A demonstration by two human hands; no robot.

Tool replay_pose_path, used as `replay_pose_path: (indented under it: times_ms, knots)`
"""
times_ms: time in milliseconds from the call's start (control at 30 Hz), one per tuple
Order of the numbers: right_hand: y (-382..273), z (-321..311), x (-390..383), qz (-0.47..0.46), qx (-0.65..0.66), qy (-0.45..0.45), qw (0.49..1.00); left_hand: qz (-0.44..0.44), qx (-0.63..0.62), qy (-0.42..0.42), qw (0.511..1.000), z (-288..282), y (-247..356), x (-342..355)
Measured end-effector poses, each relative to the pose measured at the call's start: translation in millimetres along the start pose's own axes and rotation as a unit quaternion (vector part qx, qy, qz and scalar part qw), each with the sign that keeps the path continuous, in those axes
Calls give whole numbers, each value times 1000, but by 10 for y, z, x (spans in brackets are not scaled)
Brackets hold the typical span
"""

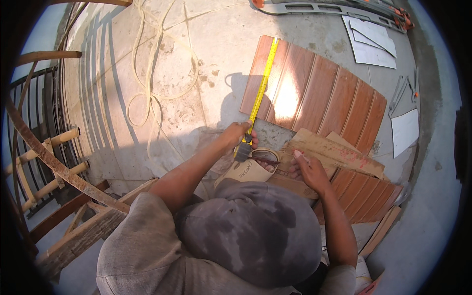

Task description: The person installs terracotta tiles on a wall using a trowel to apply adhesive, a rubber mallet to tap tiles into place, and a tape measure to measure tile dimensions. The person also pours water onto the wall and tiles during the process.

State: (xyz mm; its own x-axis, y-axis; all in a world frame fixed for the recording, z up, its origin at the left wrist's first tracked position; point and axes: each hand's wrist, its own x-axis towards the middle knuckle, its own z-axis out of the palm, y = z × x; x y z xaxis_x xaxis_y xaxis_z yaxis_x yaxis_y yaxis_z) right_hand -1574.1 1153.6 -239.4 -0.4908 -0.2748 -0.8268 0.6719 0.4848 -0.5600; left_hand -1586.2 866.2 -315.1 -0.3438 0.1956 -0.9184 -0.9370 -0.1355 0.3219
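My left hand (241, 132) grips a black tape measure (242, 150), its yellow blade (262, 88) stretched over the left end of a reddish-brown grooved panel (329, 93). The far tip of the blade lies by the panel's far edge. My right hand (303, 167) hovers over brown cardboard (339, 152), its thumb apart from its loosely curled fingers, with nothing clear in them. Just below the tape case is my foot in a cream sandal (246, 171). A smaller grooved panel (364, 194) lies right of my right hand, partly under the cardboard.
A pale hose (191, 64) loops on the floor left. Wooden framing (98, 221) and black railing (49, 83) line the left. A long metal tool (334, 14) lies at the back right, near white boards (368, 44), pliers-like hand tools (403, 93) and another white board (404, 132).
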Motion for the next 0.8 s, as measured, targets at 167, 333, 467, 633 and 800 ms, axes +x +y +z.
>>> replay_pose_path:
  times_ms: [167,333,467,633,800]
  knots:
    - [7,-21,28,6,11,0,1000,1,-8,-8,1000,-6,13,-19]
    - [163,-35,122,6,28,-11,1000,31,10,8,999,82,15,-65]
    - [-76,213,53,-51,107,-34,992,146,81,14,986,459,-30,-286]
    - [-170,414,138,-172,174,2,970,285,216,58,932,958,-156,-200]
    - [190,378,119,-140,296,-5,945,216,263,-3,940,1170,113,-329]
